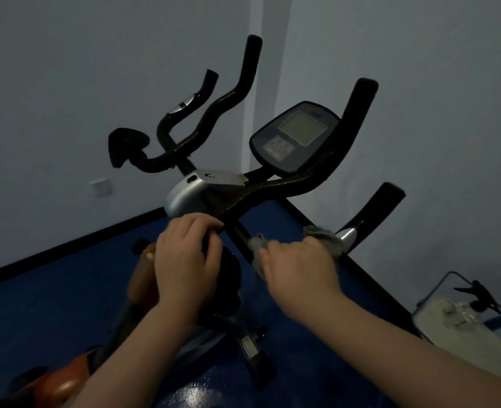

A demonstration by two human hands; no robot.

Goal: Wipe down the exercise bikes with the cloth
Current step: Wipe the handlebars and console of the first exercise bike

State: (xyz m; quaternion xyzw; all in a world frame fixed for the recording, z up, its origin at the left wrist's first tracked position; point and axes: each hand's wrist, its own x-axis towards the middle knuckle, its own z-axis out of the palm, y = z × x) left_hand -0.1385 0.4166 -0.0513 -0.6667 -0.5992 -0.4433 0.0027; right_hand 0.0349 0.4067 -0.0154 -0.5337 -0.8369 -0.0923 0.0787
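Wiping the exercise bike (205, 192) handlebar with a grey cloth (320, 234).
Right hand (299, 266) fingers curl around cloth and bar; left hand (187, 257) fingers close over the black stem.

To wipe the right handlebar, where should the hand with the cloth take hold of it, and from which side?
Wrap the grey cloth around the low section beside the silver sensor plate, coming from above, as the right hand does. The right handlebar rises away as a bare tube, so the grip can probably slide upward.

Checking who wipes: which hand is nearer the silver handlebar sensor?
Right. The right hand, holding the grey cloth, sits just beside the silver sensor; the left hand grips further left.
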